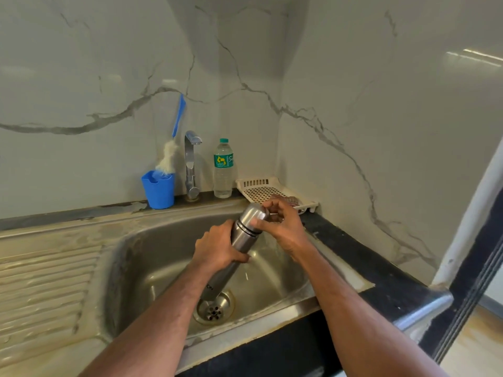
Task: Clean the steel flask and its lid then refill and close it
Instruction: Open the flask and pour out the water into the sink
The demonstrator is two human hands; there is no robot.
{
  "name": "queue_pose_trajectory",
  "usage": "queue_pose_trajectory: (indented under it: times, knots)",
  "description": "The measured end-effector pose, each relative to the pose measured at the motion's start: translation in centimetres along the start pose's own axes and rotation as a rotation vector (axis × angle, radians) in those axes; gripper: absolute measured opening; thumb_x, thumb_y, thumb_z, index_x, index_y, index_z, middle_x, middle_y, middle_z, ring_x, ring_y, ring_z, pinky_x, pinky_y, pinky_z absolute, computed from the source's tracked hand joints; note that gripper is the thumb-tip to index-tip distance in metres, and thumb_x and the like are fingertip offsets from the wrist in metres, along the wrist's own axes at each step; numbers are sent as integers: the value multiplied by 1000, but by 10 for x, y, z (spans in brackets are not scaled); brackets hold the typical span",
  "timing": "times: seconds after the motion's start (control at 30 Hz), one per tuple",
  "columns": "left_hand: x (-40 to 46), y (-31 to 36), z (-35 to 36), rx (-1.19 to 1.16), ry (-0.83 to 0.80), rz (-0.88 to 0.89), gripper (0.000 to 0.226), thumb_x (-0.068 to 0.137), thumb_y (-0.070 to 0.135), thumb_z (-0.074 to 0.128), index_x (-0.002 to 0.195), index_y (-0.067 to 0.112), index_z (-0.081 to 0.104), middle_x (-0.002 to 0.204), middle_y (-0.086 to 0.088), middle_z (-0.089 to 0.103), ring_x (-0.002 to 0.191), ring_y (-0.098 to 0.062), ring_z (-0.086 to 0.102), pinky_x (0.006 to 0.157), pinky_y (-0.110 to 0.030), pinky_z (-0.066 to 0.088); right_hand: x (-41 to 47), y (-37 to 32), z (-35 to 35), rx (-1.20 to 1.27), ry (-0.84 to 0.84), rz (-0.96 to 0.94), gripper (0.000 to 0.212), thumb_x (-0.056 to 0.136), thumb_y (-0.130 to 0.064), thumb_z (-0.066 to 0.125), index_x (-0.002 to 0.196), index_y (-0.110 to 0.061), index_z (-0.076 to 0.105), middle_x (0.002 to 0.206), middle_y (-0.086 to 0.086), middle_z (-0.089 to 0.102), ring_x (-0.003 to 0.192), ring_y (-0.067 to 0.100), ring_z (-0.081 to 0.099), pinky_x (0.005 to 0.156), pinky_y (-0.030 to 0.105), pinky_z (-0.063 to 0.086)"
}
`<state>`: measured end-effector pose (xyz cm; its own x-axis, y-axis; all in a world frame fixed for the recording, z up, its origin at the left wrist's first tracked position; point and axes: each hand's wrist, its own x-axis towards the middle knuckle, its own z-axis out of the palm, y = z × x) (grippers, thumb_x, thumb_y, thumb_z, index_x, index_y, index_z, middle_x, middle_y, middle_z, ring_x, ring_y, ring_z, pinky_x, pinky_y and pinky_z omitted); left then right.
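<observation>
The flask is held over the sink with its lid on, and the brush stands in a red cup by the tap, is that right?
Not quite: the head view shows the cup is blue, not red. The rest holds: the flask, lid on, is over the sink, and the brush stands by the tap.

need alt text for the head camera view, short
Over a steel sink, the left hand grips a tilted steel flask while the right hand holds its lid. Behind stand a tap, water bottle and brush.
</observation>
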<state>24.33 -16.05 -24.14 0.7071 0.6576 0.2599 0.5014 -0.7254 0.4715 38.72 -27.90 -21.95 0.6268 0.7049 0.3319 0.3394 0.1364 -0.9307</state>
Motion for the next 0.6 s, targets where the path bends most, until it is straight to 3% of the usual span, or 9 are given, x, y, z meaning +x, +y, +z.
queue_pose_trajectory:
  times: [0.13, 0.27, 0.33, 0.47, 0.6]
  knots:
    - [-1, 11, 3, -37, -4, -11, 79, 54, 55, 92, 119, 30, 54, 106, 8, 66, 97, -19, 65, 87, -43, 55, -3, -4, -17, 97, 178, -22, 45, 75, -18, 88, 113, -21, 65, 111, -2, 72, 104, 15, 69, 95, 43, 57]
    - [-3, 16, 5, -180, 39, -34, 86, 53, 50, 95, 125, 26, 54, 112, 5, 69, 97, -19, 67, 90, -44, 56, -6, -9, -49, -95, 361, 7, 41, 76, -19, 87, 111, -24, 66, 103, -13, 69, 94, 1, 65, 85, 20, 53]
    - [-2, 17, 5, -259, 73, -43, 88, 52, 45, 97, 126, 22, 55, 116, 1, 69, 99, -20, 67, 92, -45, 56, -5, -6, -66, -272, 373, 66, 43, 74, -21, 89, 111, -27, 67, 99, -15, 67, 91, 1, 62, 80, 14, 47]
    - [0, 18, 7, -321, 89, -33, 88, 52, 42, 98, 125, 18, 56, 117, -1, 70, 100, -20, 67, 93, -43, 56, 5, 8, -84, -430, 417, 133, 48, 72, -20, 89, 116, -24, 69, 111, -5, 71, 99, 12, 63, 89, 24, 49]
    - [0, 15, 7, -313, 62, -28, 92, 51, 41, 99, 128, 18, 54, 119, -1, 69, 101, -19, 67, 94, -44, 56, 13, 16, -88, -540, 385, 164, 47, 70, -20, 90, 113, -22, 70, 109, -3, 71, 94, 12, 61, 80, 22, 44]
